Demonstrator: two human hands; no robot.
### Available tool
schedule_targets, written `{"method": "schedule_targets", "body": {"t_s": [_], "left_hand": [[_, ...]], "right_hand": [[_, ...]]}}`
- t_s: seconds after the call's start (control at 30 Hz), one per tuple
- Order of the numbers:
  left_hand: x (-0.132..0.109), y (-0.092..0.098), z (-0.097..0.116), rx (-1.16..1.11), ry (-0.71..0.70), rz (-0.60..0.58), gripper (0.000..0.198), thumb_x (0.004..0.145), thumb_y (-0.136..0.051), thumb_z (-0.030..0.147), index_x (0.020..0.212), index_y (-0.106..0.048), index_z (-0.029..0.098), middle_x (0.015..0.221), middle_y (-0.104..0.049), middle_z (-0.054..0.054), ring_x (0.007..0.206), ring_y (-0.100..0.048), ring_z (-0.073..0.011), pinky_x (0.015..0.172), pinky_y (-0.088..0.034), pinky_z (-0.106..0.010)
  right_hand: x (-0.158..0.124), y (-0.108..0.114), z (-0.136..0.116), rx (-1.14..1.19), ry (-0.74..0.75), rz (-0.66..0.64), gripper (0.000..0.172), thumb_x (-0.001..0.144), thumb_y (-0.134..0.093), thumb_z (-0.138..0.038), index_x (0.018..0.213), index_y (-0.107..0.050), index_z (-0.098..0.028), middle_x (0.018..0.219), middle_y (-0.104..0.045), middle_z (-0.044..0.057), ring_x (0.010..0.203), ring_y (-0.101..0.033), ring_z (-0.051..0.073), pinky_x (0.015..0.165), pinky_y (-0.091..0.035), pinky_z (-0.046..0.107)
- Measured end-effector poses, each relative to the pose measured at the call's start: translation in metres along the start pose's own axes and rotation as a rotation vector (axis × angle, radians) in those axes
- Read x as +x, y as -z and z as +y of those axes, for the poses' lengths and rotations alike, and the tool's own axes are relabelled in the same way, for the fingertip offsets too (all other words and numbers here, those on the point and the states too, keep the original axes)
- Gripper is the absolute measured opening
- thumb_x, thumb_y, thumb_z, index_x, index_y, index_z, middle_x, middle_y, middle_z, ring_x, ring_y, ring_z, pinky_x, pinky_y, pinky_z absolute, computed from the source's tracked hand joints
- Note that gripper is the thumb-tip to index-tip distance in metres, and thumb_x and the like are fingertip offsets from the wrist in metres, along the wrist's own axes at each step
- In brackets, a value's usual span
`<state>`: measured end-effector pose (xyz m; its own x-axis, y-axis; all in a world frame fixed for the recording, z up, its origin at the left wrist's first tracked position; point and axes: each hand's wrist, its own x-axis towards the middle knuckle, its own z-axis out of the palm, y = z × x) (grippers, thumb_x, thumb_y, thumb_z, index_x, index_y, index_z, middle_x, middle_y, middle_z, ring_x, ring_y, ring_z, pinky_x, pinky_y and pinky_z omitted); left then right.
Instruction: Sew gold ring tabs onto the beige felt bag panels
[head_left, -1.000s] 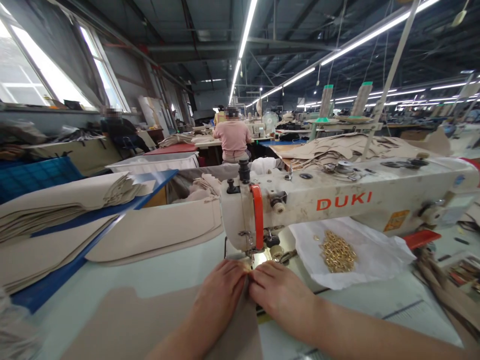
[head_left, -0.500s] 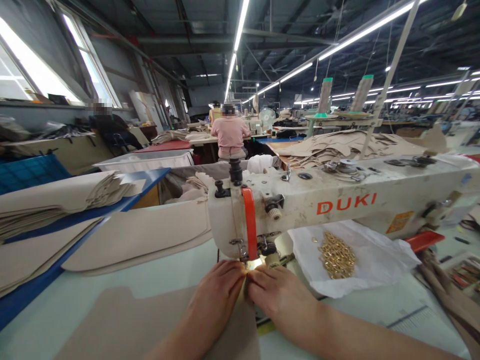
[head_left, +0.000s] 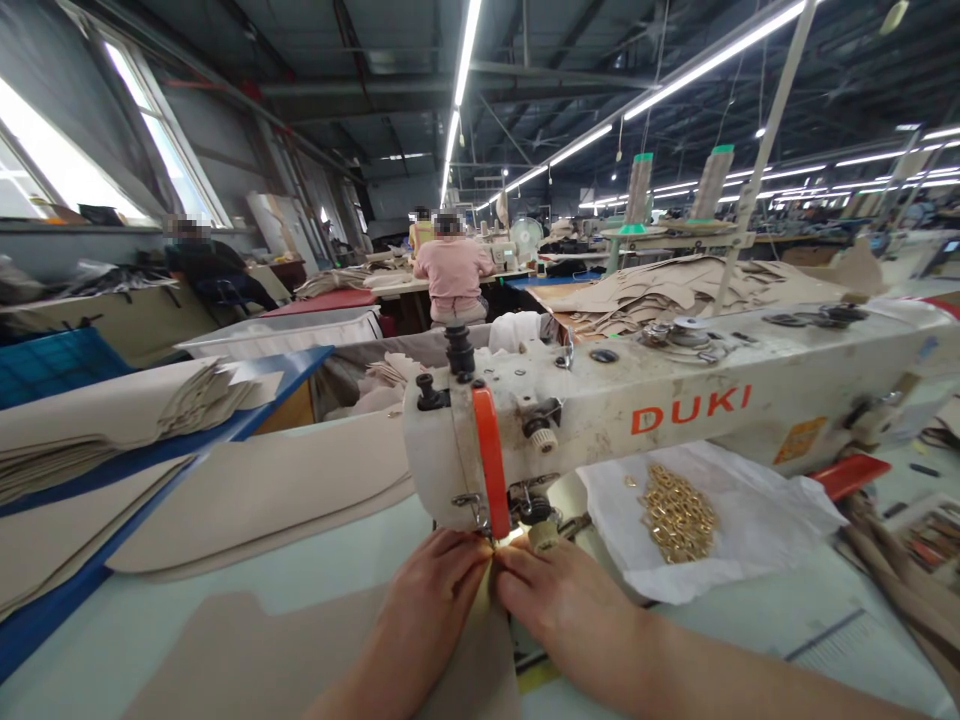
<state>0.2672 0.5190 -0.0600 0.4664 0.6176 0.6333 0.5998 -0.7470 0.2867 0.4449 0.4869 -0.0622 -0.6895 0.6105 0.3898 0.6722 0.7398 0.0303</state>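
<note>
Right under the needle end of a white sewing machine [head_left: 517,400], both my hands meet at the edge of a beige fabric piece [head_left: 262,640]. My left hand [head_left: 435,585] has its fingers closed on that edge, just left of the lit needle area. From the right, my right hand [head_left: 559,590] pinches at the same spot, its fingertips almost touching the left ones. The fabric spreads flat to the left and towards me on the pale table [head_left: 345,560]. The exact fold or part between the fingertips is hidden.
White paper [head_left: 600,490] holding many small gold metal rings [head_left: 679,512] lies right of the needle. Stacked beige panels [head_left: 270,480] lie left, more on a blue-edged table [head_left: 300,375]. A seated person in pink [head_left: 454,272] is ahead. Fabric strips [head_left: 892,570] hang at the right.
The view has shifted slightly, so the machine head sits a little lower and further left. My hands keep their hold at the needle, with hardly any movement.
</note>
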Motion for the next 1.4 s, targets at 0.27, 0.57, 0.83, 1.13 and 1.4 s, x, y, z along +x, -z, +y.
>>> {"method": "schedule_targets", "body": {"t_s": [0.27,0.57,0.83,1.13,1.4], "left_hand": [[-0.001,0.000,-0.001,0.019,0.010,0.005,0.027,0.090,-0.045,0.022,0.077,-0.069,0.022,0.078,-0.071,-0.004,0.070,-0.067,-0.0163,0.065,-0.058,-0.025],[-0.005,0.007,0.007,0.038,0.043,-0.110,0.025,0.089,-0.045,0.017,0.088,-0.069,0.019,0.090,-0.072,-0.005,0.088,-0.066,-0.0181,0.081,-0.058,-0.031],[-0.019,0.013,0.008,0.230,-0.102,-0.290,0.037,0.088,-0.035,0.010,0.110,-0.065,0.014,0.114,-0.069,-0.010,0.109,-0.062,-0.0198,0.097,-0.051,-0.036],[-0.020,0.014,0.005,0.359,-0.210,-0.371,0.041,0.081,-0.038,0.003,0.112,-0.064,0.009,0.120,-0.066,-0.012,0.112,-0.061,-0.0208,0.098,-0.050,-0.031],[-0.021,0.013,-0.001,0.361,-0.231,-0.335,0.042,0.080,-0.041,0.005,0.111,-0.066,0.016,0.119,-0.067,-0.007,0.108,-0.064,-0.0182,0.095,-0.052,-0.028]], "right_hand": [[0.000,-0.006,-0.001,-0.001,-0.013,0.014,0.010,0.084,-0.066,-0.019,0.085,-0.057,-0.015,0.097,-0.065,0.007,0.083,-0.057,0.021,0.075,-0.044,0.034],[-0.005,0.005,-0.003,0.062,0.052,-0.014,0.008,0.088,-0.062,-0.020,0.092,-0.060,-0.014,0.098,-0.065,0.004,0.097,-0.056,0.018,0.090,-0.041,0.031],[-0.005,0.012,-0.007,0.057,0.090,-0.098,0.008,0.088,-0.062,-0.021,0.092,-0.060,-0.015,0.096,-0.064,0.002,0.094,-0.056,0.018,0.088,-0.042,0.031],[-0.004,0.010,-0.008,0.054,0.091,-0.090,0.007,0.089,-0.061,-0.020,0.089,-0.059,-0.014,0.095,-0.063,0.003,0.092,-0.055,0.018,0.083,-0.042,0.030],[-0.004,0.002,-0.006,0.016,0.112,-0.033,0.010,0.087,-0.063,-0.021,0.083,-0.055,-0.016,0.090,-0.061,0.001,0.086,-0.054,0.017,0.077,-0.041,0.030]]}}
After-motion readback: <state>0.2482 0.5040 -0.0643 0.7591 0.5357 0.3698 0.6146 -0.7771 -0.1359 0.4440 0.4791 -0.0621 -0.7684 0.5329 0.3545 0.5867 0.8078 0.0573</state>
